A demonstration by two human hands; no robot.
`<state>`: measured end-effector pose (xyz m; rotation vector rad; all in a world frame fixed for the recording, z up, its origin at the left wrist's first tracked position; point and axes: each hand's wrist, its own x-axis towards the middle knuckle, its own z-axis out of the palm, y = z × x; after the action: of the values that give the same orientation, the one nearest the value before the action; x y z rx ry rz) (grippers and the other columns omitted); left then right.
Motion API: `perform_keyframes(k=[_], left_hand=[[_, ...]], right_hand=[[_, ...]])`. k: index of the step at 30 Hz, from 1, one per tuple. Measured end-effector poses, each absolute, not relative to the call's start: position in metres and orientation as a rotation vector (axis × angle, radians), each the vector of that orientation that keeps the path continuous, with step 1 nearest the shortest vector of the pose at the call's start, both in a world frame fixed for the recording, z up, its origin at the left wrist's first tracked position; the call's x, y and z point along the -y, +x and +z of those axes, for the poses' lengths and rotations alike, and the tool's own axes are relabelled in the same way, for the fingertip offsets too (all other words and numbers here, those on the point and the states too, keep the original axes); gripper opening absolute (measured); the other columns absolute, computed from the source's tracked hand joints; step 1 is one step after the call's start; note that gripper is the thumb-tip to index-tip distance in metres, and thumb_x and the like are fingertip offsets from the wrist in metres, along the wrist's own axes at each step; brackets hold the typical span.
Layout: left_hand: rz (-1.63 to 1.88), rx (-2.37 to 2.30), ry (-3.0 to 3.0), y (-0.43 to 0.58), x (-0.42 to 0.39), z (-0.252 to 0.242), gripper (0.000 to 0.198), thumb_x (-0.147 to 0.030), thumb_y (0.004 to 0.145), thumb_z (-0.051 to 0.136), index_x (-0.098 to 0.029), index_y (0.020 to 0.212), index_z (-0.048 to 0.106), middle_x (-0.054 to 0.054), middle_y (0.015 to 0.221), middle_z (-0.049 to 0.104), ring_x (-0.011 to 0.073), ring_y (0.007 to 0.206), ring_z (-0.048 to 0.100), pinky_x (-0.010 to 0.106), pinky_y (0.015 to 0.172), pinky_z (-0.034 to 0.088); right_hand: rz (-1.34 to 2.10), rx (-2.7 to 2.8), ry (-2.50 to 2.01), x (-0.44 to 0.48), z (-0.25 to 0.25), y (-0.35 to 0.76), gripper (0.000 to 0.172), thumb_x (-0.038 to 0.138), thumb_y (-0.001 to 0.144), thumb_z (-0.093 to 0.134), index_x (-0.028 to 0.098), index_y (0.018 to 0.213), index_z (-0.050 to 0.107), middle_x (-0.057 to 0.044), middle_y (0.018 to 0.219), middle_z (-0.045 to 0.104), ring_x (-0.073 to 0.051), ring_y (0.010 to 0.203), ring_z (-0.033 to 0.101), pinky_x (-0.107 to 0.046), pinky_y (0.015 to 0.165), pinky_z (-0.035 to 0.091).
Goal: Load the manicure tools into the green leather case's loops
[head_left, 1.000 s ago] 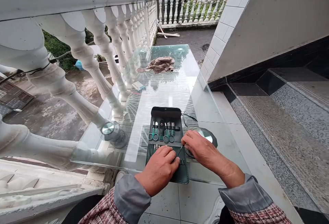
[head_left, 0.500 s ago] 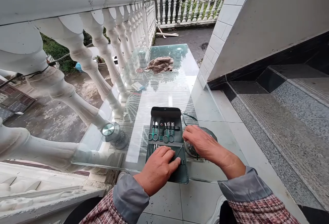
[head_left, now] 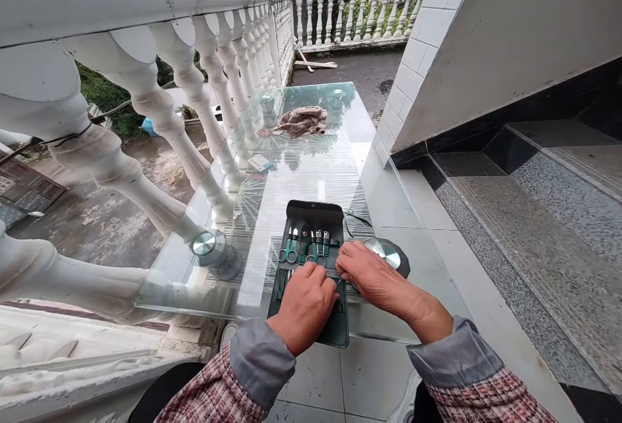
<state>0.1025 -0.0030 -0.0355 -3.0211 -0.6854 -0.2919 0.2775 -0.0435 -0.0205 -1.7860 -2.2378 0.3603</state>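
On the glass table [head_left: 335, 173] lies an unfolded dark green manicure case [head_left: 335, 332]. Its upper panel carries small green-handled scissors [head_left: 288, 253], a second pair partly covered by my left hand, and nail clippers [head_left: 326, 236]. My left hand [head_left: 307, 303] rests over the lower panel with its fingers curled; what lies under them is hidden. At the case's right edge, my right hand [head_left: 372, 275] has its fingers pinched together, close to the left fingertips. A thin tool shows in part between the two hands, and I cannot tell which one grips it.
A crumpled brown cloth [head_left: 302, 122] and a small card [head_left: 260, 162] lie farther up the table. Round metal-capped table legs [head_left: 204, 243] show at the corners. A white balustrade [head_left: 182, 86] runs along the left; stone steps [head_left: 525, 216] rise at right.
My right hand has moved left onto the case's edge, uncovering the metal cap behind it. My left hand has shifted slightly up and curled its fingers more; the case has tilted a little.
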Motion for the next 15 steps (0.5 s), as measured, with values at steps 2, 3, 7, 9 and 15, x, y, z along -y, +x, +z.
perform_keyframes(k=[2, 3, 7, 9, 15], left_hand=[[-0.223, 0.718, -2.962, 0.111, 0.005, -0.035, 0.013, -0.013, 0.084, 0.052, -0.016, 0.072, 0.052, 0.005, 0.072, 0.05, 0.0223, 0.073, 0.049, 0.035, 0.061, 0.041], [-0.199, 0.725, -2.947, 0.114, 0.005, -0.035, 0.013, -0.009, 0.083, 0.05, -0.015, 0.072, 0.052, 0.006, 0.071, 0.05, 0.0225, 0.072, 0.049, 0.035, 0.06, 0.041], [-0.131, 0.744, -2.938, 0.123, 0.007, -0.035, 0.017, -0.001, 0.079, 0.046, -0.015, 0.07, 0.053, 0.006, 0.067, 0.05, 0.0223, 0.069, 0.05, 0.035, 0.06, 0.04], [-0.152, 0.775, -2.936, 0.125, 0.006, -0.035, 0.017, -0.001, 0.078, 0.047, -0.015, 0.069, 0.053, 0.006, 0.066, 0.05, 0.0223, 0.068, 0.05, 0.035, 0.06, 0.041], [-0.414, 0.897, -2.892, 0.127, 0.002, -0.035, 0.014, -0.008, 0.076, 0.051, -0.017, 0.065, 0.053, 0.006, 0.066, 0.052, 0.0217, 0.068, 0.048, 0.035, 0.062, 0.042]], right_hand=[[0.326, 2.243, -1.794, 0.044, -0.022, 0.277, 0.017, 0.006, 0.081, 0.045, 0.02, 0.076, 0.051, -0.002, 0.086, 0.052, -0.016, 0.081, 0.041, -0.028, 0.066, 0.031], [0.311, 2.239, -1.796, 0.043, -0.023, 0.277, 0.017, 0.006, 0.081, 0.045, 0.02, 0.076, 0.051, -0.003, 0.086, 0.052, -0.017, 0.081, 0.041, -0.029, 0.066, 0.031], [0.274, 2.156, -1.818, 0.045, -0.027, 0.277, 0.018, 0.007, 0.082, 0.043, 0.02, 0.075, 0.052, -0.004, 0.085, 0.053, -0.017, 0.08, 0.042, -0.029, 0.066, 0.033], [0.268, 2.064, -1.832, 0.049, -0.029, 0.277, 0.02, 0.008, 0.084, 0.04, 0.02, 0.076, 0.053, -0.004, 0.083, 0.053, -0.017, 0.078, 0.043, -0.029, 0.066, 0.034], [0.493, 1.626, -1.888, 0.06, -0.031, 0.272, 0.02, 0.023, 0.089, 0.037, 0.021, 0.08, 0.055, -0.003, 0.08, 0.06, -0.015, 0.075, 0.052, -0.029, 0.068, 0.04]])
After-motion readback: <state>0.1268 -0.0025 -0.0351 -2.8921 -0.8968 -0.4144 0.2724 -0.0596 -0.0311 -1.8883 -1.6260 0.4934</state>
